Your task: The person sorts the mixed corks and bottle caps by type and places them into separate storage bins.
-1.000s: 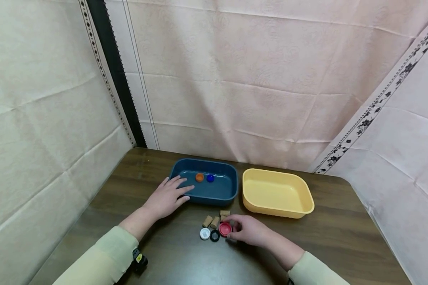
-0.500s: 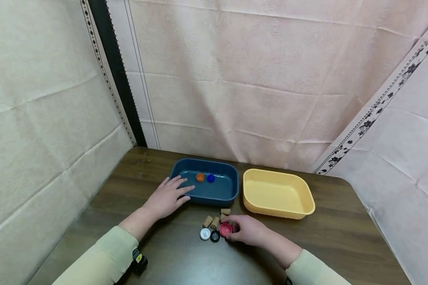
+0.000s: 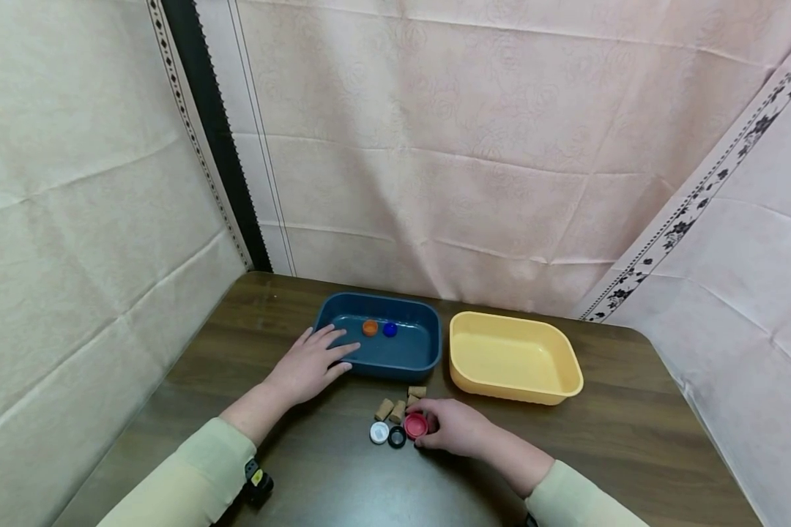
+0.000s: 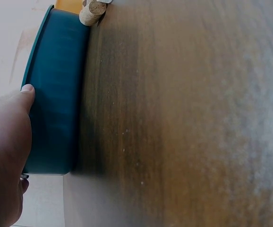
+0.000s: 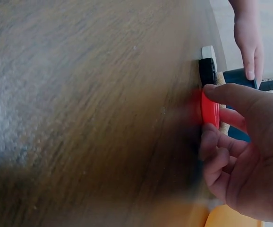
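My right hand [image 3: 458,426] pinches a red bottle cap [image 5: 210,108] by its edge, thumb on one side and fingers on the other, low over the tabletop. Right beside it lie a black cap [image 3: 397,437] and a white cap [image 3: 379,432]. Several corks [image 3: 398,410] sit just behind the caps, partly covered by my right fingers. My left hand [image 3: 308,364] rests with spread fingers over the near-left rim of a dark blue tub [image 4: 56,85]. Inside that tub are an orange cap [image 3: 370,328] and a blue cap [image 3: 390,330].
To the right of the blue tub stands a yellow tub [image 3: 514,359] with nothing in it. Both are on a dark wooden table [image 3: 343,483]. Pale cloth [image 3: 435,146] hangs behind the table and along its sides.
The right hand and the red cap have shifted very slightly left, toward the black cap. The left hand stays where it was on the blue tub.
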Motion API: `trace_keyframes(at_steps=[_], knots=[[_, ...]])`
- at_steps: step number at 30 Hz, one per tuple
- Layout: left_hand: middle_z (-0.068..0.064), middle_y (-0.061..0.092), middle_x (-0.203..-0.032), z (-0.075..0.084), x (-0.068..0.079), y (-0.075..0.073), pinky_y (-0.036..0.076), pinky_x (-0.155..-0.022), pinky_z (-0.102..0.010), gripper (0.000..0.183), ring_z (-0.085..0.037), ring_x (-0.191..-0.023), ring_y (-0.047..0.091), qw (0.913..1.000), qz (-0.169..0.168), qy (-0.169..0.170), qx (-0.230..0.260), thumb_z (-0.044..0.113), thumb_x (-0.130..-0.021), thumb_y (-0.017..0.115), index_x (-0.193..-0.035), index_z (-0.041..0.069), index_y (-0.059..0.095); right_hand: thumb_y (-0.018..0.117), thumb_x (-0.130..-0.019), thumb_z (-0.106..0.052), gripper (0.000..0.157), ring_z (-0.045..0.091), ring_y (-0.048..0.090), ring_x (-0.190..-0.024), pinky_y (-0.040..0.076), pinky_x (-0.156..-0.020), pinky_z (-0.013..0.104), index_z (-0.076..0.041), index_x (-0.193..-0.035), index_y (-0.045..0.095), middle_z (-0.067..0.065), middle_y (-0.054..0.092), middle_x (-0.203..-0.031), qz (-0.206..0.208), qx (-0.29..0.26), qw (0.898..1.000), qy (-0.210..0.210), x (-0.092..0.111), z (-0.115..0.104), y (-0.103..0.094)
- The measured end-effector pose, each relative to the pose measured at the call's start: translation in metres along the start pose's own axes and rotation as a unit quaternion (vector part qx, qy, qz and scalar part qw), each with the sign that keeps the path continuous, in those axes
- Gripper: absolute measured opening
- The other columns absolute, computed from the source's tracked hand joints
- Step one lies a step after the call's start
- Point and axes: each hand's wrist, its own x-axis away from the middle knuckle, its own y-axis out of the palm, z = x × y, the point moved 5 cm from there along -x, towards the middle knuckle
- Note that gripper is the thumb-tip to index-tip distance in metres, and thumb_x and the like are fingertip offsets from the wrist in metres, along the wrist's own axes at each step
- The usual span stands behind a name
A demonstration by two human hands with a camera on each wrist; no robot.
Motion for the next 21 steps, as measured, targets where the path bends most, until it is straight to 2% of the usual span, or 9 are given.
trace_keyframes(at_steps=[14,21], knots=[[-0.005,0.039,-0.157,0.0,0.001,-0.002,0.015,-0.118,-0.059,0.049,-0.03,-0.148,0.024,1.0,0.002,0.002,0.009,0.054,-0.102,0.044,-0.147,0.035,0.048,0.079,-0.085,-0.035,0.044,0.009,0.056,-0.08,0.049,-0.07,0.027,-0.028,-0.126,0.064,-0.011,0.061,-0.088,0.001,-0.022,1.0,0.022,0.003,0.006,-0.001],[-0.006,0.039,-0.156,0.001,0.001,-0.002,0.015,-0.118,-0.059,0.049,-0.031,-0.148,0.025,0.9999,0.01,0.007,0.012,0.054,-0.102,0.045,-0.147,0.034,0.049,0.077,-0.087,-0.038,0.045,0.011,0.057,-0.082,0.05,-0.069,0.028,-0.027,-0.127,0.063,-0.009,0.061,-0.091,0.008,-0.049,0.999,0.019,0.009,0.003,-0.01]])
